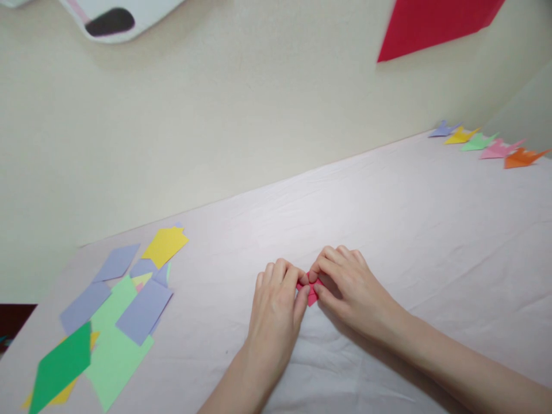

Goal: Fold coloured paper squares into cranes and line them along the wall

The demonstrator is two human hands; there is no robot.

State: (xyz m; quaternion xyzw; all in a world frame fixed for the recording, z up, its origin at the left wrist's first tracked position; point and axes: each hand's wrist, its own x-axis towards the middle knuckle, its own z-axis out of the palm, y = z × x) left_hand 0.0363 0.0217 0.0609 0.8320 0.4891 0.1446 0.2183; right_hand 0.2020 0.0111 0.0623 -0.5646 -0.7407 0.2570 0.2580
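Note:
A small folded piece of red origami paper (312, 297) is between my two hands, low over the cloth-covered table (241, 241). My left hand (276, 296) pinches its left side between thumb and curled fingers. On the opposite side, my right hand (345, 282) grips the paper with thumb and forefinger. Fingers cover much of the paper, so its full shape is partly hidden.
Loose coloured sheets, among them a dark green sheet (62, 365), a yellow sheet (165, 246) and a purple sheet (144, 310), lie at left. Several folded paper figures, one an orange figure (522, 158), stand far right. A wall (215, 115) borders the table's back; a red sheet (435, 26) hangs there.

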